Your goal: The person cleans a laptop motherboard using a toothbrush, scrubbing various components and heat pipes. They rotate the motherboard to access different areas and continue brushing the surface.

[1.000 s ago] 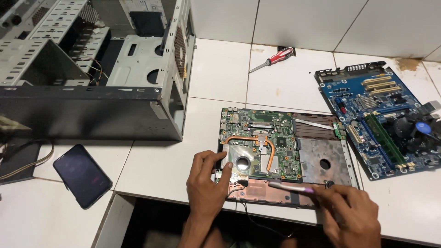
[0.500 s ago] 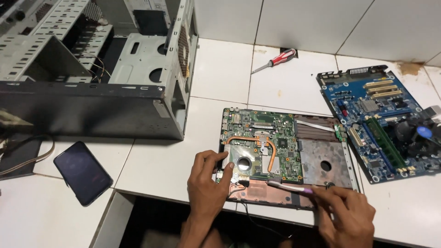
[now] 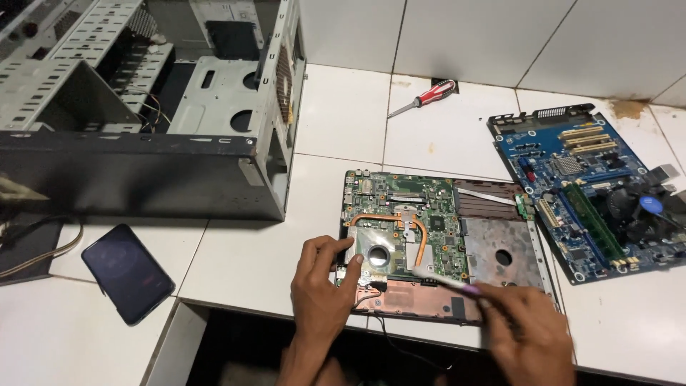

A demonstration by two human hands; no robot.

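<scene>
Laptop, opened with its green board bare, lies on the white tiled counter. The left hand presses spread fingers on the laptop's near left corner, while the right hand, at its near right edge, pinches what looks like a toothbrush, bristle end on the board. A red screwdriver lies well behind the laptop, a blue circuit board just to its right.

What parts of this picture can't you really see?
- Head view: the right hand is motion-blurred, so its grip on the slim white tool is unclear.
- The left hand covers the front-left corner of the laptop board.
- The open computer case runs off the top and left edges.
- The blue motherboard has parts too small to tell apart.
</scene>
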